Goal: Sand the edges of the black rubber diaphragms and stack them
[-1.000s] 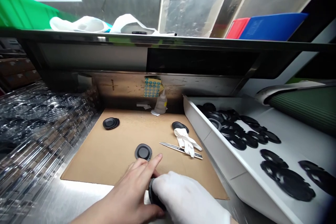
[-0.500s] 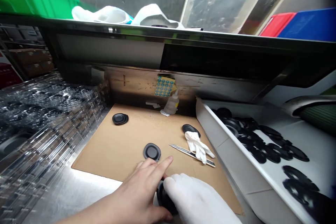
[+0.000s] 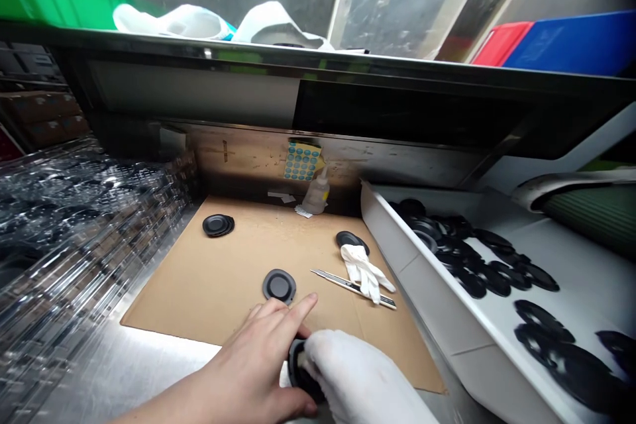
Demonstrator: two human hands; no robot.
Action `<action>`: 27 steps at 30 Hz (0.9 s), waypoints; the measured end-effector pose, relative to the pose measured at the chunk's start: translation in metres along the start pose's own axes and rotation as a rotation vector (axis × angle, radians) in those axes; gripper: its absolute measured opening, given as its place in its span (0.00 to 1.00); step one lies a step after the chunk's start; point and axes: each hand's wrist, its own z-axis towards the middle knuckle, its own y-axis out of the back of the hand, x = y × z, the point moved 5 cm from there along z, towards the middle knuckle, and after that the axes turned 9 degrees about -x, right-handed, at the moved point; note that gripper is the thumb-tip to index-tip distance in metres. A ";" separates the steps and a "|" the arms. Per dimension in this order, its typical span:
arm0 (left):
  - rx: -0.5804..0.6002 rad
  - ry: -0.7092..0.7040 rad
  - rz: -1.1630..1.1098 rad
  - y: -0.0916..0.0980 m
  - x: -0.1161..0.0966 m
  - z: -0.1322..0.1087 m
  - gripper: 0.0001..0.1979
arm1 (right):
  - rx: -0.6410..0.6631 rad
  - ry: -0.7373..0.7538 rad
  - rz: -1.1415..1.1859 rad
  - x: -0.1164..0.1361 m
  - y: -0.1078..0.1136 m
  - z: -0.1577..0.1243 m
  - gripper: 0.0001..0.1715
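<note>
A black round plastic part [image 3: 303, 371] is between my two hands at the bottom middle, partly covered by them. My bare left hand [image 3: 256, 358] grips it from the left, thumb below and fingers along its far edge. On the right, my right hand [image 3: 358, 371] wears a white glove; its curled fingers press on the part, with their tips partly hidden. Just beyond my left fingers, another black round part [image 3: 279, 286] lies flat on the cardboard sheet [image 3: 238, 258]. To the right of that rests a utility knife [image 3: 348, 283] beneath a white glove [image 3: 360, 268].
More black parts lie at the cardboard's far left [image 3: 217, 225] and beside the glove. A white tray [image 3: 432, 305] of black parts stands right. Clear plastic trays [image 3: 99, 212] are stacked left. A squeeze bottle [image 3: 317, 192] stands at the back, below a shelf [image 3: 223, 46].
The view has shifted slightly, so the bench things sit further left in the picture. Both hands stay on the black part; the gloved fingers have moved a little over it.
</note>
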 end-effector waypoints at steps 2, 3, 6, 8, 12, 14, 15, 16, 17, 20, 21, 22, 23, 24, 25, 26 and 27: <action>0.006 0.001 0.007 -0.001 -0.001 0.000 0.65 | -0.007 -0.008 0.017 0.000 -0.002 -0.001 0.11; 0.011 0.000 0.013 -0.002 -0.002 0.001 0.65 | -0.013 -0.015 0.023 -0.001 -0.003 -0.002 0.10; 0.024 0.045 0.037 -0.004 -0.006 0.002 0.63 | -0.117 -0.070 0.254 -0.007 -0.005 -0.007 0.09; 0.050 0.047 0.051 -0.003 -0.009 0.002 0.63 | -0.309 -0.176 0.595 -0.022 0.002 -0.013 0.12; -0.023 -0.107 0.131 0.034 -0.012 0.007 0.55 | -0.825 -0.674 0.683 -0.069 0.024 -0.042 0.24; -0.255 -0.074 0.250 0.073 -0.001 0.012 0.45 | -0.875 -0.820 0.593 -0.080 0.030 -0.049 0.29; -0.364 -0.025 0.319 0.092 0.007 0.014 0.42 | -0.869 -0.812 0.597 -0.081 0.031 -0.049 0.29; -0.431 0.026 0.381 0.105 0.015 0.015 0.39 | -0.870 -0.768 0.612 -0.081 0.032 -0.047 0.29; -0.453 0.065 0.434 0.113 0.022 0.017 0.37 | -0.880 -0.720 0.613 -0.080 0.033 -0.046 0.27; -0.407 0.056 0.543 0.101 0.030 0.024 0.32 | -0.888 -0.608 0.644 -0.076 0.031 -0.042 0.23; -0.393 0.034 0.570 0.089 0.028 0.026 0.32 | -0.869 -0.596 0.662 -0.076 0.028 -0.042 0.21; -0.377 0.015 0.595 0.076 0.024 0.029 0.34 | -0.841 -0.585 0.675 -0.075 0.026 -0.041 0.19; -0.353 0.003 0.615 0.062 0.018 0.033 0.37 | -0.805 -0.574 0.679 -0.074 0.024 -0.040 0.17; -0.320 0.001 0.625 0.050 0.013 0.036 0.39 | -0.766 -0.564 0.675 -0.074 0.022 -0.039 0.15; -0.290 0.006 0.621 0.040 0.008 0.038 0.40 | -0.732 -0.555 0.672 -0.073 0.021 -0.038 0.13; -0.266 0.013 0.599 0.034 0.003 0.039 0.39 | -0.706 -0.546 0.685 -0.073 0.020 -0.036 0.12; -0.242 0.018 0.555 0.030 -0.001 0.038 0.38 | -0.684 -0.540 0.717 -0.073 0.019 -0.035 0.12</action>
